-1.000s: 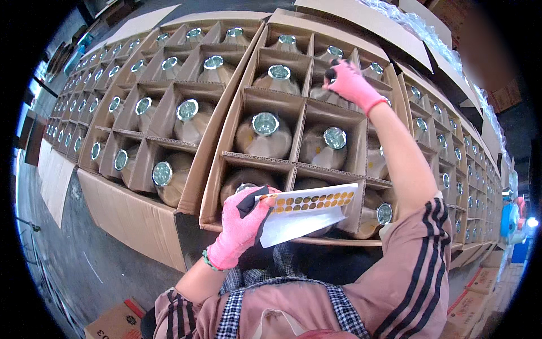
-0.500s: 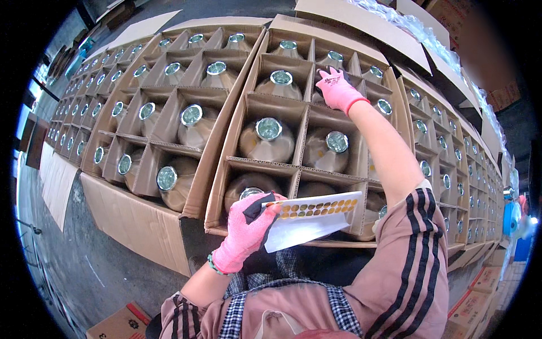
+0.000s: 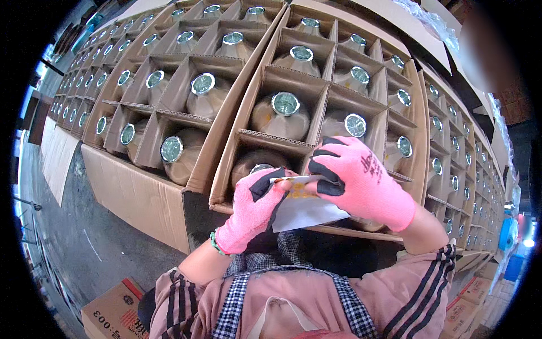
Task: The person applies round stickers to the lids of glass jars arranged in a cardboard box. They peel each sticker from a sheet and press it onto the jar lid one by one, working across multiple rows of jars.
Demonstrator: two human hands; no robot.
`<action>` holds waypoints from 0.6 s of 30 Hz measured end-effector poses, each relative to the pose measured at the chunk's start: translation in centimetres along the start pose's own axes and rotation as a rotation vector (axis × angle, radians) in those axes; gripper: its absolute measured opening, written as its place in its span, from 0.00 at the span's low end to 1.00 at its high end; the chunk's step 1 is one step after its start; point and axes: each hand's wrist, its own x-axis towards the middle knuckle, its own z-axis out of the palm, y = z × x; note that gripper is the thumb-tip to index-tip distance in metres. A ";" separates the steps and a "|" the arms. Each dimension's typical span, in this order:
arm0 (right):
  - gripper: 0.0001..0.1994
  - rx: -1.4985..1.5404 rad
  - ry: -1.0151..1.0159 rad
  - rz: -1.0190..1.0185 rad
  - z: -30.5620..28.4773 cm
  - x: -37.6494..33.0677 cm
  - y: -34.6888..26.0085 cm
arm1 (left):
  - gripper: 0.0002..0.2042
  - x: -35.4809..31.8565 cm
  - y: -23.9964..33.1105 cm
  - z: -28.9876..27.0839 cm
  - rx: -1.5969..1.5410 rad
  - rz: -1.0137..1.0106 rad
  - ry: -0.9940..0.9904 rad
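Observation:
Both my hands wear pink gloves with black fingertips. My left hand grips a white sheet of small round yellow stickers by its left edge, held over the near rim of an open cardboard carton. My right hand rests on the sheet's right part, its fingertips pinching at the stickers. Just beyond the hands, brown bottles with silver caps stand upright in the carton's cardboard dividers. The sheet hides part of the nearest bottles.
A second open carton of capped bottles stands to the left, with long rows of the same cartons running back left and right. A closed printed box lies on the grey floor at lower left. More stacked boxes sit at lower right.
My right hand has come back from the far bottles to the sticker sheet. The view has moved closer to the near carton, and my left hand still holds the sheet.

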 end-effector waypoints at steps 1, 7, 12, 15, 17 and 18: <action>0.10 0.038 0.002 0.018 0.4 -0.1 0.2 | 0.11 0.0 0.1 0.0 -0.002 0.014 -0.020; 0.08 0.088 0.002 0.079 0.2 0.2 -0.1 | 0.11 -0.2 0.1 -0.2 -0.003 0.047 0.014; 0.09 0.024 0.076 -0.026 0.7 0.7 -1.0 | 0.11 -0.4 0.2 -0.2 0.019 -0.006 0.008; 0.10 -0.029 0.172 -0.133 1.7 0.8 -0.5 | 0.11 -0.4 0.1 -0.2 -0.026 -0.025 0.029; 0.10 -0.058 0.212 -0.185 2.1 0.9 -0.4 | 0.11 -0.5 0.3 -0.3 -0.028 -0.011 0.042; 0.10 -0.083 0.220 -0.202 2.3 0.9 -0.4 | 0.12 -0.4 0.3 -0.3 -0.027 0.007 0.044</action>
